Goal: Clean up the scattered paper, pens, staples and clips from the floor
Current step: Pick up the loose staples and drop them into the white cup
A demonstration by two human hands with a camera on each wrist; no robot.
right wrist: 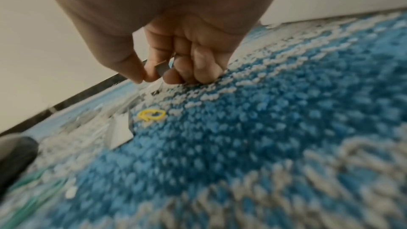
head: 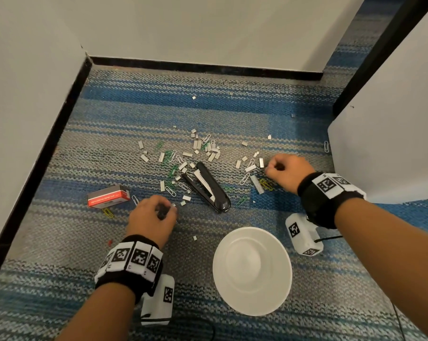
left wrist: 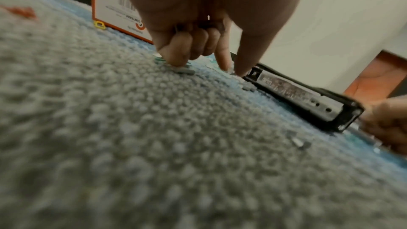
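Staple strips (head: 209, 150) and green, white and yellow paper clips (head: 170, 173) lie scattered over the striped carpet around a black stapler (head: 208, 190). My left hand (head: 171, 209) is down on the carpet left of the stapler with its fingers curled. Its thumb and forefinger (left wrist: 232, 72) pinch at a small staple piece, and something metallic glints inside the palm. My right hand (head: 267, 168) is to the right of the pile, thumb and forefinger pinching a short staple strip (right wrist: 161, 70) just above the carpet. A yellow clip (right wrist: 152, 114) and a long staple strip (right wrist: 120, 131) lie just below it.
A white bowl (head: 252, 270) stands on the carpet near me, between my arms. A red paper-clip box (head: 108, 196) lies to the left of my left hand. White walls with black skirting close off the left and far sides; a white panel (head: 392, 119) stands on the right.
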